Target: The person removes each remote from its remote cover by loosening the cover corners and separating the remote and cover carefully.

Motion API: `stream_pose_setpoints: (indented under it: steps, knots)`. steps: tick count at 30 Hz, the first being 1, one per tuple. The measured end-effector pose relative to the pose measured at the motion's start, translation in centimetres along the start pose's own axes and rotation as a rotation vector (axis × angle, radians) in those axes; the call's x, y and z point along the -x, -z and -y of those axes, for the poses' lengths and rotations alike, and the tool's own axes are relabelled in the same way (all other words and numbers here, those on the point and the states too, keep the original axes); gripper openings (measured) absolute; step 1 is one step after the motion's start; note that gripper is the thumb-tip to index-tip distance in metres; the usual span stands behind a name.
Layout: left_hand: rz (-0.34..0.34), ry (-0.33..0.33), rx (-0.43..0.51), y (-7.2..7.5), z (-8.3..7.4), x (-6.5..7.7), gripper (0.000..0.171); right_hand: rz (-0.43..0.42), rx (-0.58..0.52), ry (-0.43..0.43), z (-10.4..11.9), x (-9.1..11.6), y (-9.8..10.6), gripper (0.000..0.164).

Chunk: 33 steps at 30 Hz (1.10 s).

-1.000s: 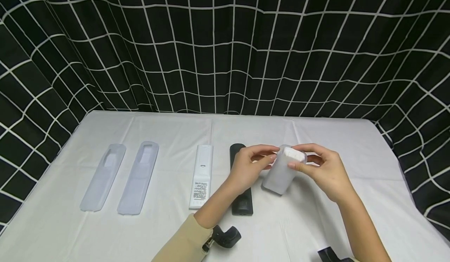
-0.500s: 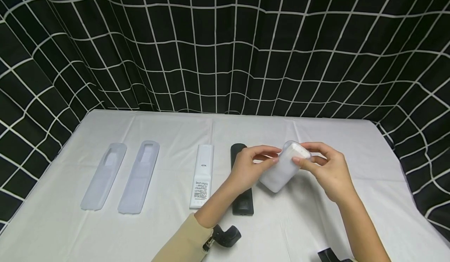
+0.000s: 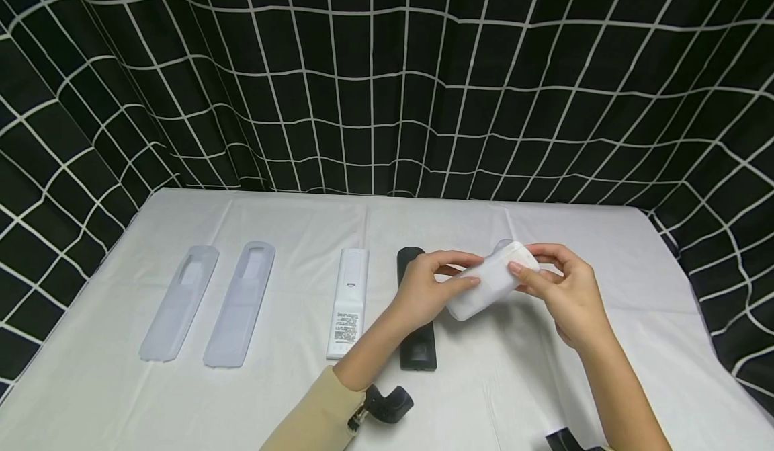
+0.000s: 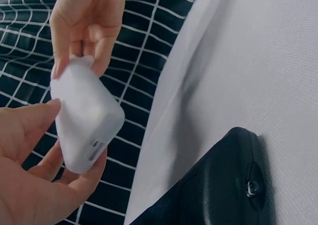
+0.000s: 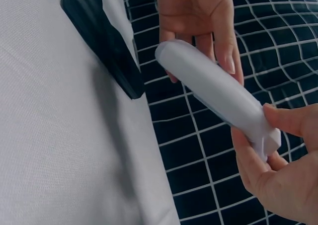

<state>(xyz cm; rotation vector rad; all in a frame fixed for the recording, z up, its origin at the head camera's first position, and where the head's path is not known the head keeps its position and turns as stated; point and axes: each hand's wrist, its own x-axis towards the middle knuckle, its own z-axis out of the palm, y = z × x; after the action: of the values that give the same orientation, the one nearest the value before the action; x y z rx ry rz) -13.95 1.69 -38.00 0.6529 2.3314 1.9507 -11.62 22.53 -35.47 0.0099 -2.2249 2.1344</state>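
Observation:
Above the table's right half, both hands hold a white remote control [image 5: 271, 141] inside a translucent cover [image 3: 484, 286]. My left hand [image 3: 426, 290] grips the near-left end, thumb on top. At the far-right end, my right hand [image 3: 565, 293] pinches it between thumb and fingers. In the right wrist view, the remote's bare white tip pokes out beside a loose edge of the cover. A small slot shows in the covered end [image 4: 94, 148] in the left wrist view. Behind the left hand lies a black remote control [image 3: 418, 350], partly hidden by that hand and forearm.
Two empty translucent covers [image 3: 179, 303] lie side by side at the left of the white-clothed table [image 3: 290, 397]. Another white remote control [image 3: 349, 290] lies face down, its label showing, left of the black one. A black grid-patterned curtain [image 3: 387, 88] surrounds the table.
Both hands have tilted the covered remote from fairly upright toward level, its right end rising slightly and swinging right. The things lying on the table have stayed put.

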Motion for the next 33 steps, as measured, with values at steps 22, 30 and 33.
stream_pose_setpoints:
  steps: [22,30,33]
  knots:
    - [0.043,0.09,0.013,1.3,-0.3,-0.1,0.05,0.102,-0.008,0.09,-0.1,-0.2,0.7,0.036]
    - [0.027,0.1,0.025,2.7,-0.6,-0.3,0.047,0.265,0.084,0.19,0.1,-0.2,1.9,0.047]
    - [0.031,0.097,0.026,3.2,-0.7,-0.2,0.046,0.28,0.109,0.198,0.2,-0.2,2.0,0.048]
